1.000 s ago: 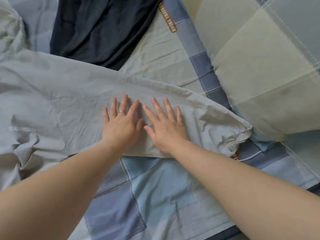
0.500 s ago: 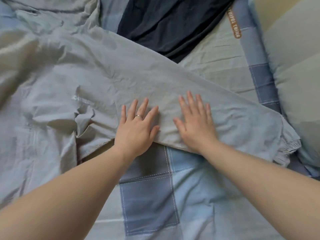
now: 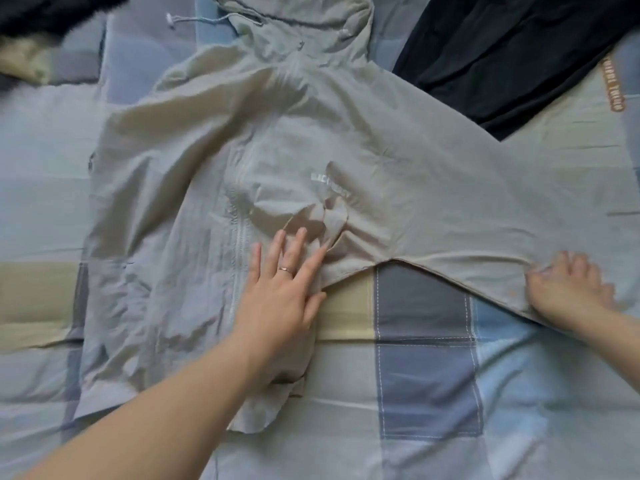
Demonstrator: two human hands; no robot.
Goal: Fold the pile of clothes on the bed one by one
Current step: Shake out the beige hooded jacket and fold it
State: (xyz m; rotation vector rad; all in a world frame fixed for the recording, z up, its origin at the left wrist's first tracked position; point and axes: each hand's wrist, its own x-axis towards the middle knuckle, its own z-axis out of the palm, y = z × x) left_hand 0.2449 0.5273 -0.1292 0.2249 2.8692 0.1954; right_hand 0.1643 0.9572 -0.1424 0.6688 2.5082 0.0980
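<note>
A light grey hooded jacket [image 3: 194, 161] lies spread front-up on the bed, hood at the top, zipper running down its middle, white lettering on the chest. Its right-side sleeve [image 3: 485, 206] stretches out toward the right. My left hand [image 3: 284, 289] lies flat with straight fingers on the rumpled cloth beside the zipper, below the lettering. My right hand [image 3: 571, 289] sits at the lower edge of the outstretched sleeve, fingers bent over the cloth; it is blurred, so its grip is unclear.
A dark navy garment [image 3: 491, 46] lies at the upper right, partly under the sleeve. Another dark item [image 3: 45, 12] shows at the top left corner. The bed cover [image 3: 429, 375] is a blue, grey and cream check.
The view has swung left, showing the whole jacket. My hands have spread apart: the left slid onto the jacket body, the right moved right along the sleeve.
</note>
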